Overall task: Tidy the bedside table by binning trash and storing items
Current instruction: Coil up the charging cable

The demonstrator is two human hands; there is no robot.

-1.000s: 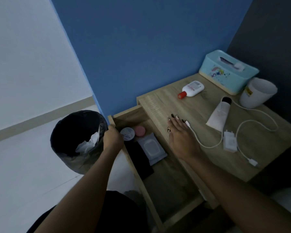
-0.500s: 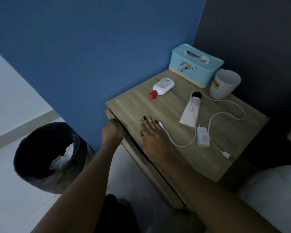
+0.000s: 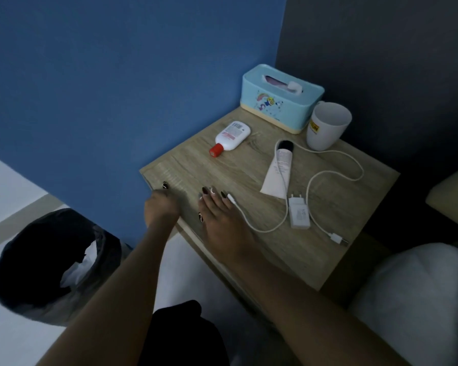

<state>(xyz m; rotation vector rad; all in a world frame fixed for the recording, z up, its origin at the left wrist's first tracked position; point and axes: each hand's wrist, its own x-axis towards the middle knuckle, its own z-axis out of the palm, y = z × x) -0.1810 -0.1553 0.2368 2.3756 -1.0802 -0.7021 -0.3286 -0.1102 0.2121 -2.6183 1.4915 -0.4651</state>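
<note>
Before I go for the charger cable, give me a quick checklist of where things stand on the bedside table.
1. Drawer shut: ok, its front sits flush under the bedside table edge.
2. Right hand free: ok, flat on the top, fingertips beside the cable's small plug.
3. Left hand free: cannot tell, it curls over the table's corner edge.
4. Charger cable clear to lift: not ok, it loops around the white tube and runs close by the mug.
5. Bin ready: ok, open on the floor to the left, white trash inside.
</note>
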